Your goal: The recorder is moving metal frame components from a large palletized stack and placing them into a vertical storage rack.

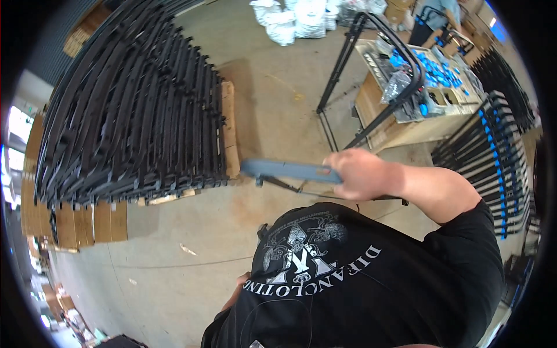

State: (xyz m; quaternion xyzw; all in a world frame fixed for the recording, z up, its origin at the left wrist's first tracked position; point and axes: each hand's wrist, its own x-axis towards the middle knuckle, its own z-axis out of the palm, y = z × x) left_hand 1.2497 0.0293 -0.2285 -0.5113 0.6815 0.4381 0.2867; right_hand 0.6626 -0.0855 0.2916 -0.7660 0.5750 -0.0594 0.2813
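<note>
Concrete workshop floor [278,93]: right hand [361,173] clenched around a grey flat bar [287,170] on a thin metal frame, stacked black frames [133,116] beyond its tip. Seemingly mid-carry; next needs steady placement. Left hand [238,293] barely visible, grip unclear.

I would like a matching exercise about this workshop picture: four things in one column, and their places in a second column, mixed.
Things:
1. grey flat part
2. stack of black metal frames
3. blue caps
4. white bags

Places:
A. on the floor at the top of the picture
B. in the person's right hand
C. on a wooden pallet at the left
D. in a tray on the wooden table at the upper right

Pairs: 1-B, 2-C, 3-D, 4-A
</note>
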